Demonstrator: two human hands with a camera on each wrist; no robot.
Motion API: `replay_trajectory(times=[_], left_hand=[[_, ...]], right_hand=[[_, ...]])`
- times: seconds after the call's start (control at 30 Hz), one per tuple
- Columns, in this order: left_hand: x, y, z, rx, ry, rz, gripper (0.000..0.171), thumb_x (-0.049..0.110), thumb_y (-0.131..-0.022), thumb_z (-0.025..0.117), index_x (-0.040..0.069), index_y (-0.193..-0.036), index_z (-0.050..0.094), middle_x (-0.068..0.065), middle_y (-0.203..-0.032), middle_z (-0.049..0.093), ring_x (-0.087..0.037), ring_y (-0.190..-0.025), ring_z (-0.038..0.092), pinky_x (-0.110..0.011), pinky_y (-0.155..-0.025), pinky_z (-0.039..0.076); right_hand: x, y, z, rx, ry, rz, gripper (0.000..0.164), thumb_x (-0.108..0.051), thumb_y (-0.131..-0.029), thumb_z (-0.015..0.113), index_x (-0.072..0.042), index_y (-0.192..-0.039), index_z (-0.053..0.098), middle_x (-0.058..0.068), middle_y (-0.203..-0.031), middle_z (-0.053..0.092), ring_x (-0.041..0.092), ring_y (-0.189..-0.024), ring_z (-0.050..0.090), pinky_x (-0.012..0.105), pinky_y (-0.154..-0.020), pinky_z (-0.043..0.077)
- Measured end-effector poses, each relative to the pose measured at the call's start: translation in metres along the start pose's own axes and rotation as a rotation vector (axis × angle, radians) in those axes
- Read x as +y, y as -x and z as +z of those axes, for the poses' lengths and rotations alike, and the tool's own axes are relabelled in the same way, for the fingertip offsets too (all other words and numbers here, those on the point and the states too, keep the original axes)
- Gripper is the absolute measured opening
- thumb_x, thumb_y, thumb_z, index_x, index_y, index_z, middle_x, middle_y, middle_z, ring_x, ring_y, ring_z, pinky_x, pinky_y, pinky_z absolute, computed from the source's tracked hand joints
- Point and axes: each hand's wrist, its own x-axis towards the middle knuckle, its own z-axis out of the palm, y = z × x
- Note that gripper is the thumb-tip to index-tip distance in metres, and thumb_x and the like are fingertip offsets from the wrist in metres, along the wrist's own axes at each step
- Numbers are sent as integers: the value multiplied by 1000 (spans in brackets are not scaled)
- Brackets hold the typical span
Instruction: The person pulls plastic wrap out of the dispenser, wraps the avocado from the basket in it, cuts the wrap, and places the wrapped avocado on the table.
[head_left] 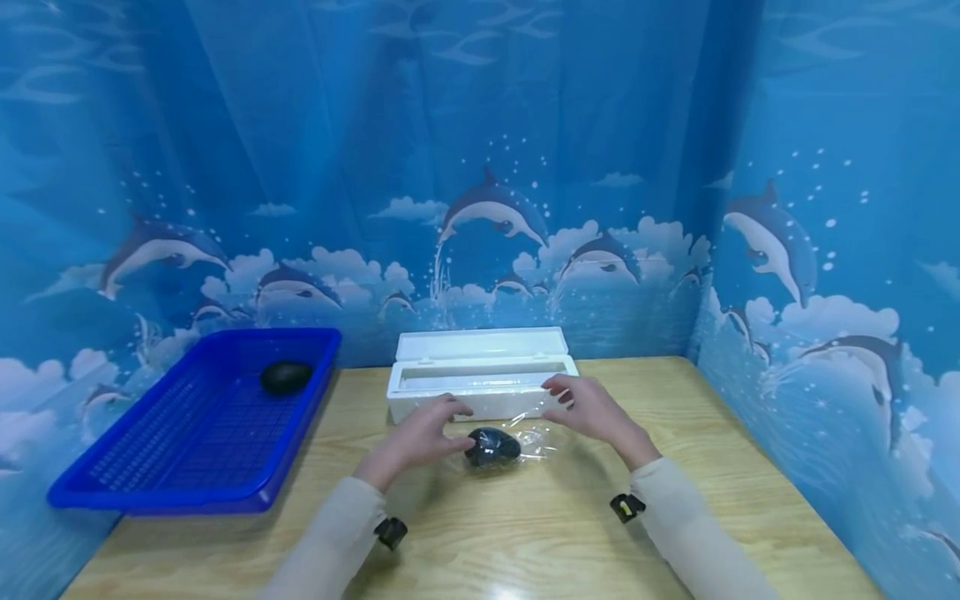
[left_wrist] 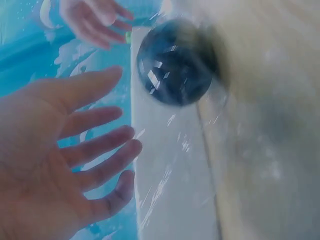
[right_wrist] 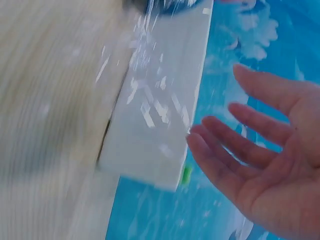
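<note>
A dark oval fruit, like an avocado [head_left: 492,447], lies on the table under clear cling film [head_left: 536,443]. Just behind it stands a white lidded box [head_left: 480,406], its lid raised, with a long slot along the top. My left hand [head_left: 418,437] is at the fruit's left, thumb beside it; the left wrist view shows the fingers spread and holding nothing. To the upper right of the film, in front of the box's right end, hovers my right hand [head_left: 592,407]. Its fingers are relaxed and slightly bent in the right wrist view, with nothing gripped.
On the left sits a blue plastic basket [head_left: 187,500] with another dark oval fruit [head_left: 286,377] inside. A wooden table [head_left: 510,533] carries everything. Behind it and at the right hangs a blue curtain [head_left: 337,167] printed with dolphins.
</note>
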Motion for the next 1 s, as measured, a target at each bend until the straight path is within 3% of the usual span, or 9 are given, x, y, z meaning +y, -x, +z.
replay_trajectory(times=[0.2,0.37,0.67,1.0], left_hand=[[-7,0,-25,10,-58,59,41,22,-90,80,2,-125,70,-16,-120,71,-33,-108,67,-47,-92,59],[-4,-1,-38,-12,-94,75,42,24,-91,78,3,-126,70,-14,-124,71,-34,-111,68,-47,-95,59],[-5,-2,-40,-32,-78,52,41,24,-91,79,4,-126,70,-12,-126,70,-33,-114,67,-46,-96,59],[-6,-3,-37,-37,-63,52,41,25,-91,79,5,-126,70,-11,-126,70,-34,-116,67,-46,-96,59]], right_hand=[[27,-5,-15,131,37,138,48,-17,-89,79,4,-130,64,26,-126,69,41,-107,69,52,-92,59],[46,-13,-17,118,30,201,58,-19,-87,82,1,-137,60,28,-138,62,47,-118,64,56,-95,57],[62,-24,-9,49,-116,210,69,-21,-84,86,-5,-144,56,28,-152,49,48,-126,61,51,-95,61],[69,-25,-2,89,-170,220,68,-21,-80,89,-5,-140,60,29,-151,50,46,-121,64,43,-85,64]])
